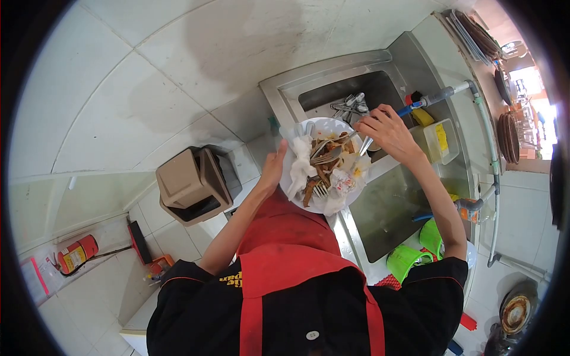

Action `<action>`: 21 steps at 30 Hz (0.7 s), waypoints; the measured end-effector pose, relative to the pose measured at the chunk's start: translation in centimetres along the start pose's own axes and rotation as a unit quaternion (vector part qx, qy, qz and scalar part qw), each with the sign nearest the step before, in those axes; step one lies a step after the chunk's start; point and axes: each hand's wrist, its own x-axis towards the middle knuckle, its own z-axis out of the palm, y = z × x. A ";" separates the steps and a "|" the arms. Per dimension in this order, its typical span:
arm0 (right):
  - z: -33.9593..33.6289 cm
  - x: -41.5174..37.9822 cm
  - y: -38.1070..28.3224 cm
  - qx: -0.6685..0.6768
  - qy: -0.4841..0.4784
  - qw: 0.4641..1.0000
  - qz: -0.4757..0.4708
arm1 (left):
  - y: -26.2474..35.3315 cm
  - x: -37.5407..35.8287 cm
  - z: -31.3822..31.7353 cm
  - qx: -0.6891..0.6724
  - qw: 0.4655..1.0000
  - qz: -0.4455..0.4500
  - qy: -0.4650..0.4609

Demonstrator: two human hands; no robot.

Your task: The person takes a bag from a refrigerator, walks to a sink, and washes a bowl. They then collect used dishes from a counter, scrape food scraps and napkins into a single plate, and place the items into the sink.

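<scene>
My left hand [274,167] grips the left rim of a white plate [336,126], its thumb on top. Food scraps [323,173], crumpled white tissues [301,163] and several pieces of cutlery lie on the plate. Over its right side, my right hand [389,133] has its fingers closed on the handle of a fork [328,156], whose tines rest among the scraps. Another metal utensil [366,145] shows just below those fingers. Behind the plate, more cutlery [351,105] lies in the far sink basin [380,83].
A beige swing-lid bin [193,184] stands at the left. The near basin [386,219] holds cloudy water. A plastic tub [436,142] with a yellow sponge [441,136], a blue-ended pipe [409,110] and green containers [407,261] are at the right. Stacked plates [475,35] sit on a ledge.
</scene>
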 end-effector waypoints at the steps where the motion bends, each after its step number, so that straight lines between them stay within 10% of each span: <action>1: 0.1 0.2 0.1 -0.001 -0.005 1.000 -0.010 | 0.3 -0.2 0.1 0.000 1.000 -0.002 -0.005; 11: -1.5 1.1 0.0 0.195 -0.176 0.964 0.039 | 0.8 -0.4 0.4 -0.031 0.999 -0.010 -0.010; 21: 1.0 -0.3 2.4 0.256 -0.107 0.961 0.010 | 0.3 0.3 -0.3 0.028 1.000 0.000 -0.007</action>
